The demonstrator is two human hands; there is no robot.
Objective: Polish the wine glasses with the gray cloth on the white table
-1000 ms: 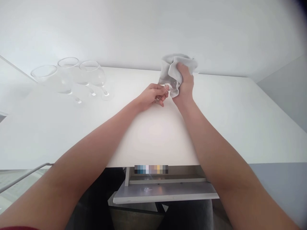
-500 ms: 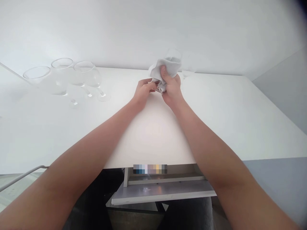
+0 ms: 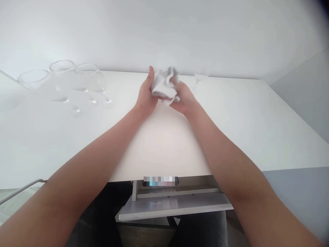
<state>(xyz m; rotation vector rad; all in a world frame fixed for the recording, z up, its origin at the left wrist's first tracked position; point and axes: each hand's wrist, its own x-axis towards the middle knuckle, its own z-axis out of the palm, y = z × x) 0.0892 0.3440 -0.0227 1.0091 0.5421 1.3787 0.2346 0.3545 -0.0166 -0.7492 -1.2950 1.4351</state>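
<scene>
My right hand [image 3: 183, 97] is closed on a crumpled white cloth [image 3: 164, 84], which is blurred by motion. Cupped against the cloth's left side is my left hand [image 3: 147, 91], thumb pointing up and fingers mostly hidden. Between the hands a clear wine glass [image 3: 166, 57] shows only as a faint outline above the cloth; its stem and foot are covered. Both hands are held above the back part of the white table [image 3: 164, 144].
Several clear wine glasses [image 3: 89, 77] stand upright at the back left. Another clear glass [image 3: 201, 77] is faintly visible behind my right hand. A white wall runs along the back. Below the front edge an open drawer [image 3: 177, 206] juts towards me.
The cloth and glass have moved left and the cloth is more bunched. My left hand has shifted from low by the stem to the side of the bundle, thumb raised.
</scene>
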